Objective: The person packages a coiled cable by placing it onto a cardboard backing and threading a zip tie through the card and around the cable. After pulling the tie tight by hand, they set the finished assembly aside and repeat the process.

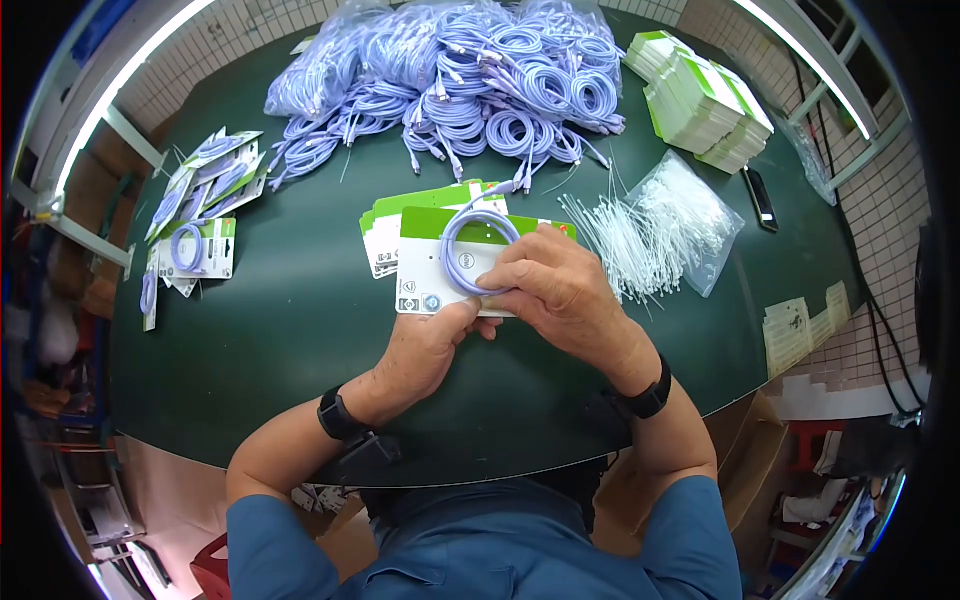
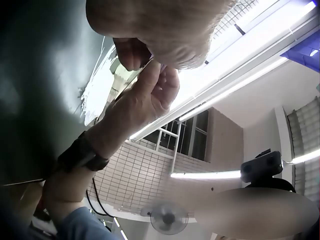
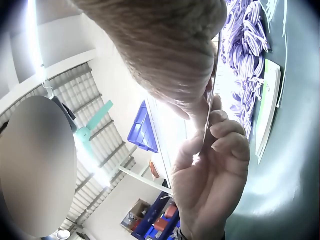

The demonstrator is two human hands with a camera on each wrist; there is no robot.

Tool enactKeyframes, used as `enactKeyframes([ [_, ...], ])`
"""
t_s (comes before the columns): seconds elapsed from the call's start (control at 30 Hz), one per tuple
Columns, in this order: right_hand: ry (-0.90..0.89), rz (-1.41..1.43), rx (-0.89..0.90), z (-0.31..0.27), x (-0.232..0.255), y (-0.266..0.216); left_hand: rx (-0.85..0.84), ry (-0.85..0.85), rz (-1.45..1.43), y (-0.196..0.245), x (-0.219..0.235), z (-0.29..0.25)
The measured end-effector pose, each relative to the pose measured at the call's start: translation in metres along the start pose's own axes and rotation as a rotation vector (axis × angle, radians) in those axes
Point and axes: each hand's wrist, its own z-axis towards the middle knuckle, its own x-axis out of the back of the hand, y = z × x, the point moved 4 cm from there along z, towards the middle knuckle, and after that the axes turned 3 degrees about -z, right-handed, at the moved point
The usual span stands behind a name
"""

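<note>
Coiled lilac cable (image 1: 449,258) up against a flat green-and-white printed card (image 1: 420,252), both my hands busy
My left hand (image 1: 422,352) pinches the card's bottom edge, my right hand (image 1: 572,290) pinches the coil against its front, more green-topped white cards (image 1: 380,238) lie just behind on the dark green table (image 1: 290,350), with loose thin white ties (image 1: 622,245) off to the right

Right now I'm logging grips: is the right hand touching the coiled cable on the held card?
Touching: the head view shows the right hand pinching the coiled cable at its lower edge.
</note>
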Motion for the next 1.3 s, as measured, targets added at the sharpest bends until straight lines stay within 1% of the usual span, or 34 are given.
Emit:
enactKeyframes([
  [0.1, -0.005, 0.057, -0.016, 0.001, -0.002, 0.008, -0.164, -0.006, 0.077, 0.002, 0.0, 0.004],
  [0.13, -0.011, 0.097, -0.026, 0.0, -0.003, 0.009, -0.147, 0.0, 0.076, 0.0, 0.001, 0.004],
  [0.23, -0.022, 0.202, -0.063, -0.003, -0.011, 0.014, -0.187, -0.072, 0.142, 0.005, 0.005, 0.002],
  [0.27, -0.032, 0.245, -0.079, -0.004, -0.013, 0.016, -0.165, -0.062, 0.144, 0.006, 0.005, 0.001],
  [0.37, -0.058, 0.343, -0.122, -0.008, -0.021, 0.014, -0.148, 0.007, 0.065, 0.012, 0.001, 0.001],
  [0.4, -0.073, 0.357, -0.135, -0.008, -0.024, 0.012, -0.135, 0.016, 0.065, 0.01, 0.003, 0.0],
  [0.5, -0.11, 0.389, -0.16, -0.007, -0.033, 0.007, -0.095, 0.149, 0.138, 0.006, 0.011, 0.0],
  [0.53, -0.107, 0.363, -0.162, -0.008, -0.035, 0.005, -0.091, 0.155, 0.136, 0.006, 0.011, 0.0],
  [0.63, -0.101, 0.311, -0.164, -0.009, -0.038, 0.0, -0.189, 0.277, 0.215, 0.012, 0.009, -0.001],
  [0.77, -0.061, 0.363, -0.157, -0.008, -0.035, -0.003, -0.229, 0.292, 0.229, 0.016, 0.008, -0.001],
  [0.87, -0.071, 0.376, -0.219, -0.008, -0.033, -0.004, -0.191, 0.3, 0.199, 0.017, 0.007, -0.002],
  [0.9, -0.074, 0.375, -0.216, -0.008, -0.033, -0.006, -0.173, 0.3, 0.185, 0.017, 0.006, -0.001],
  [1.0, -0.091, 0.395, -0.317, -0.009, -0.033, -0.008, -0.186, 0.31, 0.197, 0.019, 0.004, 0.0],
  [1.17, -0.086, 0.406, -0.319, -0.008, -0.035, -0.006, -0.198, 0.305, 0.218, 0.019, 0.006, 0.002],
  [1.3, -0.127, 0.421, -0.306, -0.006, -0.031, -0.004, -0.232, 0.321, 0.267, 0.022, 0.002, 0.003],
])
